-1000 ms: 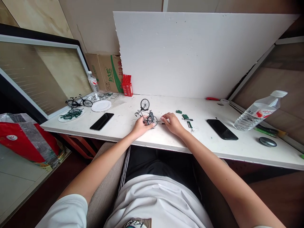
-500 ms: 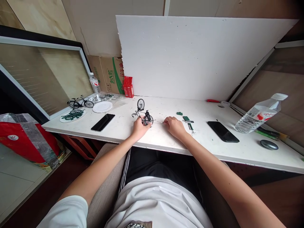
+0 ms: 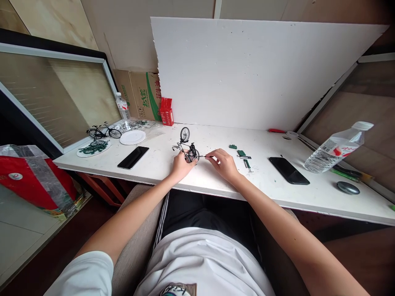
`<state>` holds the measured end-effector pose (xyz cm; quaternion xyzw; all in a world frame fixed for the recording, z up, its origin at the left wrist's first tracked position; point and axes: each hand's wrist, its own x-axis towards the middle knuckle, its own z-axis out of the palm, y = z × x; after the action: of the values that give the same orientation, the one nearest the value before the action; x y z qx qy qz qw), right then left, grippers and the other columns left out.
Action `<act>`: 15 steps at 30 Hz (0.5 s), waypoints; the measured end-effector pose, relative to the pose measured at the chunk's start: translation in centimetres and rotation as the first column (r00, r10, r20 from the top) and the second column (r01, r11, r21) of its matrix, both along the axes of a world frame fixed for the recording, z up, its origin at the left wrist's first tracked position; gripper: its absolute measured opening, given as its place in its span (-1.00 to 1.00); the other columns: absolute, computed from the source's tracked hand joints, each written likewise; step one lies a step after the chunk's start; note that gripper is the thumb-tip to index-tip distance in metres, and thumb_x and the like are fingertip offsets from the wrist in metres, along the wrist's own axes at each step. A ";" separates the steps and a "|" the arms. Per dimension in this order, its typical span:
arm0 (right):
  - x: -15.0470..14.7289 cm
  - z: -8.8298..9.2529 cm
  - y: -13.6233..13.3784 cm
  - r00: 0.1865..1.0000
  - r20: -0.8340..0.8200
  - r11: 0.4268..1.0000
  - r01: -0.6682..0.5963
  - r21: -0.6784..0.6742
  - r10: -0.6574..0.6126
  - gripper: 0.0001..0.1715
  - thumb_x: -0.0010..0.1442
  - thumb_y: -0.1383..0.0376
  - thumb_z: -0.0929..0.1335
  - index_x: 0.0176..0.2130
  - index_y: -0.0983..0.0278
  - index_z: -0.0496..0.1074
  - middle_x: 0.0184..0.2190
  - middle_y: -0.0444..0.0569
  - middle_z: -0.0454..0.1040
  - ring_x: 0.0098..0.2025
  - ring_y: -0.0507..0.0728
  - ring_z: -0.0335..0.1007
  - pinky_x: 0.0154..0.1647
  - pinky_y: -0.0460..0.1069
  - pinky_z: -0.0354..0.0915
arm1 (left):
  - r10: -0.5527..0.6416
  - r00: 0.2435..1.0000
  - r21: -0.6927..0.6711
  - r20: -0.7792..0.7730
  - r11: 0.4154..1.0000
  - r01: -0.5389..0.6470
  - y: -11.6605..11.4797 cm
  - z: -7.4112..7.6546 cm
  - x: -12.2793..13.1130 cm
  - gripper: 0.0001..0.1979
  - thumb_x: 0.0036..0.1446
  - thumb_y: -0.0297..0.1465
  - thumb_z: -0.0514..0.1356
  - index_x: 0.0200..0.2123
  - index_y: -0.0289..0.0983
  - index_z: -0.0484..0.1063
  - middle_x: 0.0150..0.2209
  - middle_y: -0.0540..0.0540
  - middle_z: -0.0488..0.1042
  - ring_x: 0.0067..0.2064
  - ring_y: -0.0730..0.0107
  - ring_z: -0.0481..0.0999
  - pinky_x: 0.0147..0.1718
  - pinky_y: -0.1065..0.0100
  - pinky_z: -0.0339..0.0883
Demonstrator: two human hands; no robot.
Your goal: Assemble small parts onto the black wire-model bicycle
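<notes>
A small black model bicycle point(image 3: 191, 151) is tipped on the table, one wheel sticking up at the back. My left hand point(image 3: 181, 167) is closed around its lower part, near the other wheel, and hides some of the frame. Between the thumb and fingertips of my right hand point(image 3: 227, 165) is a thin dark tool that looks like a small screwdriver point(image 3: 202, 156). Its tip points left and meets the bicycle's near wheel; whether it touches a screw is too small to tell. Right of that hand lie small green plastic parts point(image 3: 241, 153).
A dark phone point(image 3: 133, 158) and white plate point(image 3: 132, 137) lie left, beside a second model bicycle point(image 3: 103, 132) and green parts on another plate point(image 3: 94, 149). To the right are another phone point(image 3: 288, 170), a tilted water bottle point(image 3: 338, 148) and a mouse point(image 3: 348, 188). A white board point(image 3: 262, 74) stands behind.
My right hand has lifted slightly and shifted left, bringing the thin tool up from the tabletop to the bicycle's wheel. The left hand keeps its hold on the bicycle.
</notes>
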<state>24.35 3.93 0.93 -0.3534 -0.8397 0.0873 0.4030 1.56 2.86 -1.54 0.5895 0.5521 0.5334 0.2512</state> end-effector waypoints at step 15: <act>-0.1 0.1 -0.2 0.999 -0.035 1.000 -0.015 -0.004 0.015 -0.63 0.52 -0.01 0.32 -0.09 0.09 0.65 -0.10 0.10 0.68 -0.02 0.34 0.57 0.00 0.22 0.45 | -0.024 1.000 -0.012 0.005 1.000 0.024 0.0 0.0 -0.1 -0.60 -0.04 -0.36 0.55 -0.15 -0.21 0.52 -0.26 -0.15 0.67 -0.28 0.16 0.63 -0.17 0.20 0.48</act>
<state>24.26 3.70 1.07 -0.3462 -0.8349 0.0982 0.4164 1.49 2.84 -1.57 0.5933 0.5475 0.5284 0.2627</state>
